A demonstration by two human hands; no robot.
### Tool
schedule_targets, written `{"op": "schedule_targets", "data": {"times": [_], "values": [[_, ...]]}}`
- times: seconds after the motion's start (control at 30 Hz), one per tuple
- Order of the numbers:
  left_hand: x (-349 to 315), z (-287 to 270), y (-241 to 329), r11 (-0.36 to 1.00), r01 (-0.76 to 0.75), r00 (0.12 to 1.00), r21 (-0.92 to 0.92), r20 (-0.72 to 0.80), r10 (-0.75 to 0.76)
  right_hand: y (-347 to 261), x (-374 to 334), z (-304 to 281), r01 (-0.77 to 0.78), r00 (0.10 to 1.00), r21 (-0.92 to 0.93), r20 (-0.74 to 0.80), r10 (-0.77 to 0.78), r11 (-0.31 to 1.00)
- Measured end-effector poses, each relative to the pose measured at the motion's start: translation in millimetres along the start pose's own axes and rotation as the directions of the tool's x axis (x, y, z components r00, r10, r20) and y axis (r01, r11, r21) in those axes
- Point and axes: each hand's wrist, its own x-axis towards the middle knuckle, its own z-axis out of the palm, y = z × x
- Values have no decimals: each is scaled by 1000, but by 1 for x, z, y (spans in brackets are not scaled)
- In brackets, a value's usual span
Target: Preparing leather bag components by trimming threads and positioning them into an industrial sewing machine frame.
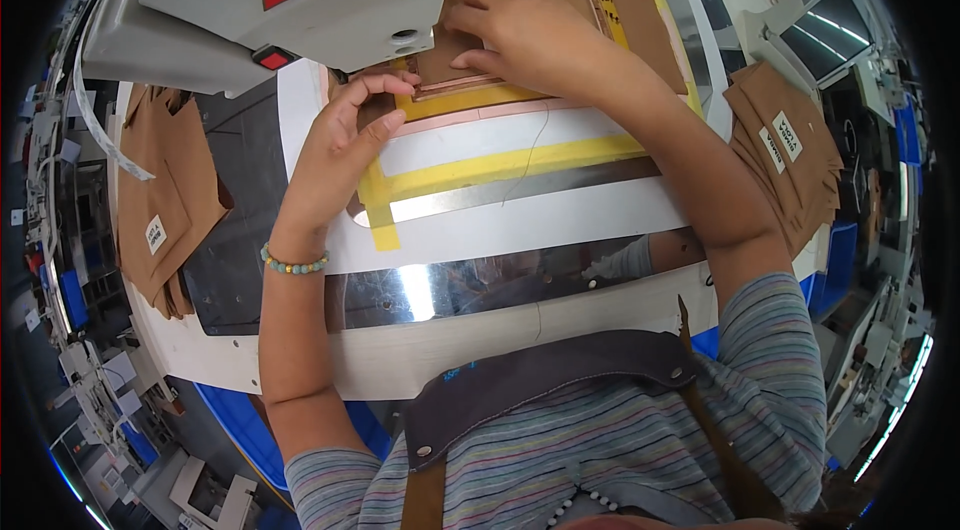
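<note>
Beneath the grey-white head of a sewing machine [210,40] lies a flat template [470,138] edged with yellow and pink tape. Inside its taped frame is a brown piece of material [436,62]. My left hand [345,135] is at the frame's near left corner, thumb and forefinger apart, fingertips close to the tape. Over the brown piece rests my right hand [530,35], its fingers bent and spread, thumb pointing left. No object shows in either hand. The machine head hides part of the work at the far left. A loose thread [535,145] trails across the template's near side.
Brown fabric pieces with white labels are stacked at the left [165,200] and right [785,145] of the table. A small screen [830,30] stands at the far right. A shiny metal strip [470,295] runs along the near side of the work surface.
</note>
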Motion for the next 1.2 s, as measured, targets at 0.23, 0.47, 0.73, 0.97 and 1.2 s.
{"op": "schedule_targets", "data": {"times": [0.23,0.47,0.73,0.97,1.2], "values": [[-2,-12,-10,999,42,998,28,-42,-41,8,2,-2,-126,982,69,148,114,990],[-7,-6,-12,988,91,976,124,-206,-64,10,1,8,94,995,184,-53,-85,978],[-8,11,-2,659,-132,907,740,-178,382,2,1,17,69,996,168,-59,-60,983],[-8,12,0,412,-287,837,865,17,547,18,6,6,62,998,504,-14,-63,861],[-6,14,-1,354,-375,797,856,103,596,7,-4,8,228,970,264,17,-241,937]]}}
